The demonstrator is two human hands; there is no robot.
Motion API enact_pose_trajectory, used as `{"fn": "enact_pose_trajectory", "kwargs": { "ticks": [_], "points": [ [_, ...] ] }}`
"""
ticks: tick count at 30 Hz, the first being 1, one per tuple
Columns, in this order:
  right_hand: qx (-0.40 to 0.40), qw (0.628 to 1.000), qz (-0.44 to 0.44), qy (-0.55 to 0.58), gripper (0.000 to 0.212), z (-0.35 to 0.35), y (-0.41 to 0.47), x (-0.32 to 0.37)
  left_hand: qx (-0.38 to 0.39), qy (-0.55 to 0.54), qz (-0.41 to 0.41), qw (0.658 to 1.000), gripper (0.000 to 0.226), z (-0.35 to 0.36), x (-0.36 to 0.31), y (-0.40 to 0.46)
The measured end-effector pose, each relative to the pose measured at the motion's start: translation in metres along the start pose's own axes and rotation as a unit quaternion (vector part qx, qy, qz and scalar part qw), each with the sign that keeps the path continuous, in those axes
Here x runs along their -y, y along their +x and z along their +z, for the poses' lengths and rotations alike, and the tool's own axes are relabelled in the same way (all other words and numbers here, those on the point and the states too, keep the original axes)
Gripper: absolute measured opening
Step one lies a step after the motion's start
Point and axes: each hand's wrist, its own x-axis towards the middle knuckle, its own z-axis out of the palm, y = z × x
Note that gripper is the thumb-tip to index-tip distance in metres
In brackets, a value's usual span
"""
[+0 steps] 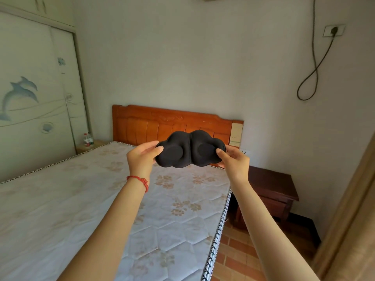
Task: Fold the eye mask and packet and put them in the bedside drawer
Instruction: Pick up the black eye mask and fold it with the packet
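The black padded eye mask [190, 149] is being held up in the air by both hands, spread flat with its inner eye cups facing the camera. Its left end is being pinched by the left hand [142, 159], thumb across the front and fingers curled behind; its right end is being gripped the same way by the right hand [235, 162]. Each grip is closed on the mask, and a red cord bracelet [140, 180] is being worn on the left wrist.

The mask is being held above the far part of a bare quilted mattress [101, 199], in front of an orange wooden headboard [162, 122]. Just beside the bed on the right, a dark wooden bedside cabinet [272, 187] is standing — its drawer front appears closed, though that is hard to judge in the shadow. No packet is being seen anywhere in view.

The folding step is judged to be just beginning. Next, the two ends are likely to be brought together along the central nose seam, so that one hand is freed — the drawer will need pulling open.
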Motion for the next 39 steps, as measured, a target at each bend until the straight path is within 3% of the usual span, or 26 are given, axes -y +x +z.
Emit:
{"fn": "enact_pose_trajectory", "kwargs": {
  "ticks": [27,39],
  "points": [
    [0.007,0.994,-0.088,-0.061,0.012,0.055,-0.048,0.017,-0.03,0.004,0.03,0.999,0.026,0.029,-0.003,-0.031],
    [0.012,0.988,-0.129,-0.087,0.023,0.074,-0.064,0.012,-0.025,0.007,0.046,0.999,0.022,0.035,0.003,-0.04]
  ]
}}
